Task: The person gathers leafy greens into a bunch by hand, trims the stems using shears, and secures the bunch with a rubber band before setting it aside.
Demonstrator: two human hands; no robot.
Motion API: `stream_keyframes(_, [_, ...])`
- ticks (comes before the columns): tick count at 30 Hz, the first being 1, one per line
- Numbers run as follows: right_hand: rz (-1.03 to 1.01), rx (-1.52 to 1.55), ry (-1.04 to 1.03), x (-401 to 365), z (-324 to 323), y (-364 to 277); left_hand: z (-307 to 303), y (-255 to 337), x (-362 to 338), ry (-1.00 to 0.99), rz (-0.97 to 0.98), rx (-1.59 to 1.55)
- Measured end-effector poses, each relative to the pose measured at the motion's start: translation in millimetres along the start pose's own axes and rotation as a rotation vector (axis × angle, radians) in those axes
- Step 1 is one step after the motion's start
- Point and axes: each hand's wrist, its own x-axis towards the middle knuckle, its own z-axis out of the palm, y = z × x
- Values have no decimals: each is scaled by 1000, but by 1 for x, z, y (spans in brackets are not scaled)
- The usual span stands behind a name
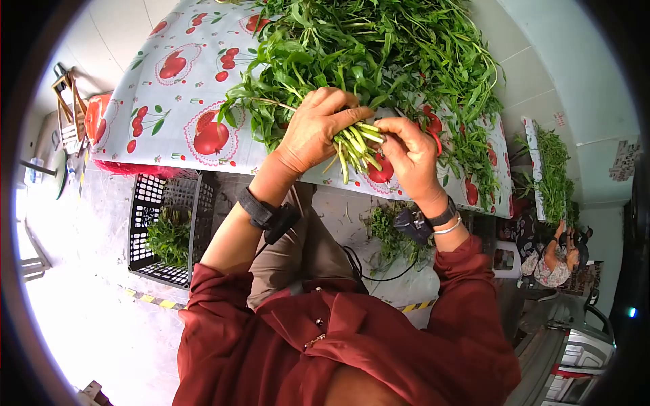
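Note:
My left hand (325, 125) is wrapped round a bunch of leafy greens, its pale cut stems (357, 145) pointing toward me and to the right. The leaves (271, 95) of the bunch fan out behind the hand, over the table's near edge. At the stem ends, my right hand (409, 152) has thumb and forefinger pinched together on a stem. A large heap of the same greens (379, 47) lies just beyond both hands. Close to the right hand, a red looped thing (434, 132) shows on the cloth.
A fruit-printed tablecloth (172, 108) covers the table. Below at left stands a black plastic crate (141, 227) with greens inside. More greens (393, 233) lie on the floor near my legs. At right, another person (552, 265) works at a second table of greens (554, 169).

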Motion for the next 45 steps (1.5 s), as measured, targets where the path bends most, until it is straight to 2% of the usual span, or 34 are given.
stream_keyframes(5, [67,-2,34,-10,7,-3,0,-2,1,19,23,-3])
stream_keyframes(7, [77,221,166,-11,11,-2,2,-4,2,-4,59,-10])
stream_keyframes(8, [18,77,110,-10,3,-1,1,-4,1,-18,71,11])
stream_keyframes(9, [18,75,111,-7,1,-2,2,-4,1,-18,72,10])
stream_keyframes(11, [-236,-252,102,1,-4,-15,2,-3,2,-40,76,24])
stream_keyframes(13, [-310,-299,42,6,1,-19,2,-2,3,-40,66,0])
stream_keyframes(17, [-325,-339,8,7,13,-15,2,-3,1,-1,78,49])
stream_keyframes(23, [-332,-397,-42,2,22,-10,3,-9,-1,-71,97,29])
stream_keyframes(31, [-216,-296,159,-22,15,-2,4,-10,-2,32,48,-64])
stream_keyframes(33, [-135,-416,186,-36,9,9,3,-10,-2,16,58,-67])
stream_keyframes(37, [15,-369,267,-72,4,27,-3,-11,-1,44,21,-121])
stream_keyframes(41, [153,-395,334,-100,0,36,-5,-13,-2,205,-95,-132])
stream_keyframes(43, [146,-366,377,-109,0,45,-7,-16,2,283,-290,-414])
stream_keyframes(45, [140,-255,435,-116,1,57,-15,-14,10,398,-251,-517])
